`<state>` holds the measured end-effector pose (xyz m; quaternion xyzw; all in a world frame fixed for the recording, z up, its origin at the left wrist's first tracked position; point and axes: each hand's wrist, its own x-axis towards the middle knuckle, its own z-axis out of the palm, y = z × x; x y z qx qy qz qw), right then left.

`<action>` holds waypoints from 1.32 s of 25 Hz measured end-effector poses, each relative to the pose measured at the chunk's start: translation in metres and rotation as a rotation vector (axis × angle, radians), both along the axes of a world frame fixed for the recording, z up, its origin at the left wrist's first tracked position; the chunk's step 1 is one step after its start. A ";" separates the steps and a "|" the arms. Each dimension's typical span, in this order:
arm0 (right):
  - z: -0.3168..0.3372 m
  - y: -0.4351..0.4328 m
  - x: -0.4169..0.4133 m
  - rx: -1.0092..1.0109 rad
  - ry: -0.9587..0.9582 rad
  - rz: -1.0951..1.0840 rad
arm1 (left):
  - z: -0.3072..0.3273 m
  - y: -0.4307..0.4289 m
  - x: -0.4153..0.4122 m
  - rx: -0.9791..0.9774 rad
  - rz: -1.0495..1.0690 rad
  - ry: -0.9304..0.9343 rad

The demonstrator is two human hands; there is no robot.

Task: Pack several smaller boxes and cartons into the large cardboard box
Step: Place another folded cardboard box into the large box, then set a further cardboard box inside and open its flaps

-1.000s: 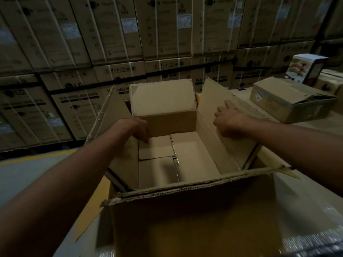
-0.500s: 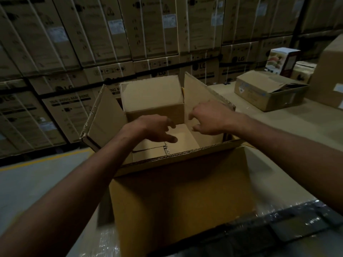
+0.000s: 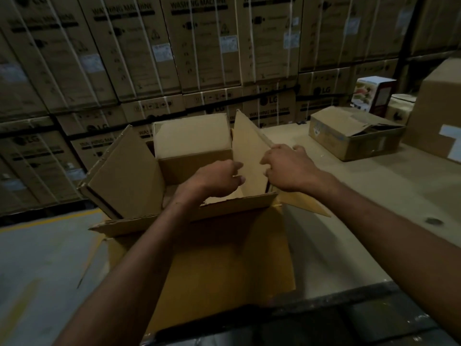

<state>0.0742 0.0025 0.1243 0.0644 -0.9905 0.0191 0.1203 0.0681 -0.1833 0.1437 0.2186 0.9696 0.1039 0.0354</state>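
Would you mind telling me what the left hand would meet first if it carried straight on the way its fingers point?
Probably the upright right flap of the large cardboard box: the left hand points rightward at it, fingertips already close. Depth is unclear, so it might pass just in front.

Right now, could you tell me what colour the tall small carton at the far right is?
The carton is white with a dark red side, seen in the head view.

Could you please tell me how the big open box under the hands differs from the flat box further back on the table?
The big box stands tall with flaps upright; the flat box is low, its flaps folded mostly down. The flat box carries a pale handprint mark; the big box looks plain. Both are brown cardboard.
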 end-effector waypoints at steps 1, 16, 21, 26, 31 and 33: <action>-0.002 0.009 0.004 -0.045 0.016 0.067 | -0.004 0.015 0.001 0.013 0.024 0.008; -0.044 0.136 0.020 -0.682 0.405 0.066 | -0.053 0.181 0.065 0.471 0.131 0.597; -0.073 0.209 0.007 -0.706 0.377 -0.019 | -0.078 0.244 0.024 0.706 0.063 0.481; -0.089 0.301 -0.019 -0.735 0.348 -0.215 | -0.096 0.321 -0.023 0.805 -0.020 0.271; -0.107 0.398 -0.067 -0.746 0.344 -0.292 | -0.119 0.405 -0.085 0.866 -0.044 0.100; -0.113 0.441 -0.097 -0.750 0.341 -0.294 | -0.127 0.443 -0.115 0.896 -0.025 0.041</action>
